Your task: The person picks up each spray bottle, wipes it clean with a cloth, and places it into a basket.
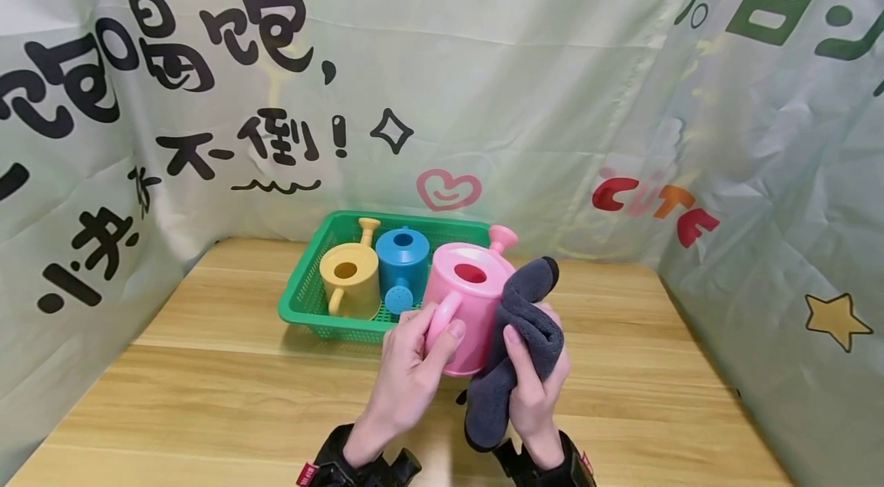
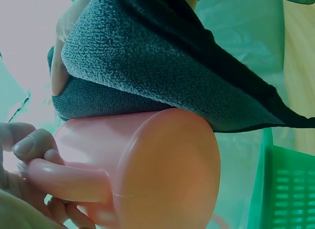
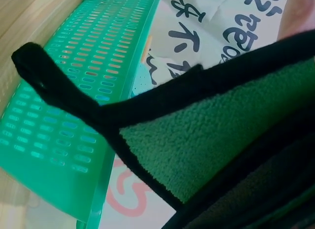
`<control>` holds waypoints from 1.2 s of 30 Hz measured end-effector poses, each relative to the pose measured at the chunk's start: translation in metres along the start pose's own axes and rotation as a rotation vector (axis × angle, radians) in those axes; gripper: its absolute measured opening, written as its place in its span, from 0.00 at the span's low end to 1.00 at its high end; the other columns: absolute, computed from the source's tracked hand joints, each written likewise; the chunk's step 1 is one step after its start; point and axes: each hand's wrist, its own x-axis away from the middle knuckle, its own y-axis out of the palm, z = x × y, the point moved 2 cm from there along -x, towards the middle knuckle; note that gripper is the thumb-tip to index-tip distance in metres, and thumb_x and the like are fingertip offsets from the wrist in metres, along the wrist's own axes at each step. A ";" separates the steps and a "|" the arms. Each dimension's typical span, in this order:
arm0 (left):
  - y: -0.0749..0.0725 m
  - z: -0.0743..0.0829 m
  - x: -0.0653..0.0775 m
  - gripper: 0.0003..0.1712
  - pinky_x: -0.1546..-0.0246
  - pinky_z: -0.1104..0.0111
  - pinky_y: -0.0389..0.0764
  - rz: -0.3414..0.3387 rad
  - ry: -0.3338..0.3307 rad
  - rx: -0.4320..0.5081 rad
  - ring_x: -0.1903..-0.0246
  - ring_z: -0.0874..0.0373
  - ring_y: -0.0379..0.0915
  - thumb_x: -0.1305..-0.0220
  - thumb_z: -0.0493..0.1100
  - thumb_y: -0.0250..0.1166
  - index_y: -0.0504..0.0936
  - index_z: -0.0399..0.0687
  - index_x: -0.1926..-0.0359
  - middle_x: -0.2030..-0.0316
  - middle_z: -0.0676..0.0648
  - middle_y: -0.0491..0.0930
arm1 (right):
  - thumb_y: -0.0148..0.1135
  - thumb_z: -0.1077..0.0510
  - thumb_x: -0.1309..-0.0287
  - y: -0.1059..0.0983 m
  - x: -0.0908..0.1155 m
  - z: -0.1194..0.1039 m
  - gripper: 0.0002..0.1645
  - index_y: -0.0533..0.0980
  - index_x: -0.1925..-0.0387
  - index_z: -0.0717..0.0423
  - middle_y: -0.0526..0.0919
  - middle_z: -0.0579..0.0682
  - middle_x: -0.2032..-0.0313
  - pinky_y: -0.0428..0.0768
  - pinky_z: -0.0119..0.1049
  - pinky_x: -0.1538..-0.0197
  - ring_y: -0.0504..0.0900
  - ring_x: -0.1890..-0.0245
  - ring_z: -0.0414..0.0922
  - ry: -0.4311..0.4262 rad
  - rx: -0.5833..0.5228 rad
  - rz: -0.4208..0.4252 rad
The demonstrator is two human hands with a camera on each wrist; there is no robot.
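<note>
A pink watering can (image 1: 476, 318) is held up over the table, in front of the basket, its round top opening towards the head camera. My left hand (image 1: 407, 372) grips its handle (image 2: 74, 182), thumb on top. A dark grey cloth (image 1: 514, 357) with black edging lies bunched against the can's right side. My right hand (image 1: 539, 380) holds this cloth, fingers partly covered by its folds. In the left wrist view the cloth (image 2: 142, 56) spreads along the can's wall, near its base (image 2: 172, 170). The right wrist view is largely filled by the cloth (image 3: 197, 130) and its loop.
Behind the hands stands a green perforated basket (image 1: 297, 303) on the wooden table (image 1: 242, 410). Inside it are a yellow watering can (image 1: 355, 291) and a blue watering can (image 1: 403, 261). A printed curtain (image 1: 539, 88) encloses the table's back and sides.
</note>
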 end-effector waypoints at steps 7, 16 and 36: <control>-0.001 0.000 0.001 0.07 0.60 0.67 0.74 -0.005 0.017 -0.012 0.61 0.60 0.73 0.29 0.42 0.61 0.79 0.51 0.67 0.76 0.53 0.81 | 0.46 0.81 0.44 -0.003 -0.002 0.000 0.23 0.79 0.51 0.71 0.84 0.52 0.52 0.77 0.34 0.43 0.81 0.50 0.45 0.080 -0.063 0.040; -0.005 -0.001 0.001 0.04 0.59 0.67 0.75 -0.040 0.041 0.050 0.61 0.60 0.72 0.29 0.39 0.60 0.82 0.48 0.60 0.69 0.49 0.86 | 0.50 0.71 0.33 -0.013 -0.004 -0.001 0.17 0.79 0.48 0.65 0.85 0.47 0.51 0.78 0.32 0.40 0.82 0.48 0.41 0.334 -0.091 0.145; -0.003 0.000 0.001 0.04 0.59 0.67 0.74 -0.014 0.055 -0.017 0.60 0.59 0.74 0.29 0.40 0.61 0.82 0.49 0.62 0.71 0.53 0.85 | 0.50 0.83 0.53 0.003 0.001 0.005 0.22 0.81 0.58 0.72 0.84 0.54 0.58 0.76 0.33 0.46 0.80 0.56 0.45 -0.153 0.028 0.045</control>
